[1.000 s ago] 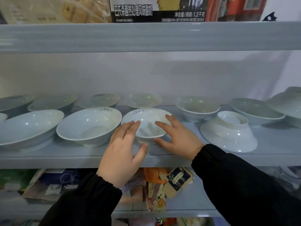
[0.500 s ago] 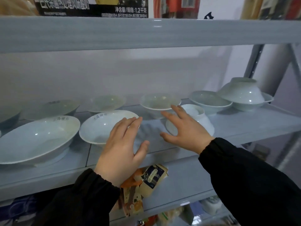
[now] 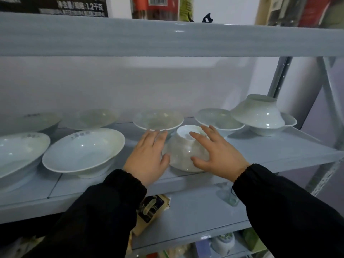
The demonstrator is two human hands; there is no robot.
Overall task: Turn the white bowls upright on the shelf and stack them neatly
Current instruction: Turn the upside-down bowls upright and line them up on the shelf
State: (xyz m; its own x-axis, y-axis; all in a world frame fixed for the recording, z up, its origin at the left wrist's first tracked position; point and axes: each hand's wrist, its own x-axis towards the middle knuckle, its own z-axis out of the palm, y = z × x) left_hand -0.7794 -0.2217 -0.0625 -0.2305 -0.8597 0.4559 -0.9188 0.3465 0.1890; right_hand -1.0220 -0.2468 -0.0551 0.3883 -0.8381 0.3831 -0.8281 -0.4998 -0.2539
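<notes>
An overturned white bowl (image 3: 183,152) sits foot-up near the front of the grey shelf (image 3: 279,151). My left hand (image 3: 149,155) lies at its left side, thumb touching the wall, fingers straight. My right hand (image 3: 216,153) is spread over its right side, fingertips on the foot ring and thumb low on the wall. Upright white bowls stand to the left (image 3: 83,151) and far left (image 3: 18,155). At the far right another overturned bowl (image 3: 258,112) leans tilted on an upright bowl (image 3: 289,122).
More upright bowls line the back row (image 3: 158,120), (image 3: 217,118), (image 3: 93,118). The upper shelf board (image 3: 167,38) hangs close overhead. A metal post (image 3: 277,79) rises at the right end. Packets (image 3: 150,207) lie on the shelf below.
Both hands left the small upright bowl and moved right along the shelf. They now rest on either side of the overturned bowl.
</notes>
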